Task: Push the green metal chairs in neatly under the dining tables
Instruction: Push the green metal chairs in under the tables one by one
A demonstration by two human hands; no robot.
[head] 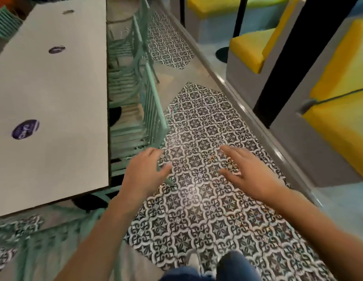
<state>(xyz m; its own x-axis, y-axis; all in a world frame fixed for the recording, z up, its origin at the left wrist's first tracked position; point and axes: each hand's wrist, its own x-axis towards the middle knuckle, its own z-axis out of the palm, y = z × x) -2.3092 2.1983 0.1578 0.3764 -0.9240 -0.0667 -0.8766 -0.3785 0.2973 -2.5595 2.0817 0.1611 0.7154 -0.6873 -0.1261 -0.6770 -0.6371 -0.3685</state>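
Note:
A long white dining table [55, 94] fills the left. Along its right edge stand green metal chairs: the nearest one [150, 118] has its slatted seat partly under the table and its backrest towards the aisle, and another [140, 43] stands farther back. A blurred green chair [45, 244] sits at the table's near end, bottom left. My left hand [144, 173] hovers with fingers spread just in front of the nearest chair's backrest, holding nothing. My right hand [245, 171] is spread out over the patterned floor, also holding nothing.
Round purple stickers [25, 129] lie on the table. Black-and-white patterned tiles [207, 138] cover the aisle. To the right, a grey raised kerb [247, 112] borders booths with yellow cushions [251, 49] and a black post [288, 63]. More green chairs [4, 23] stand at the table's far left.

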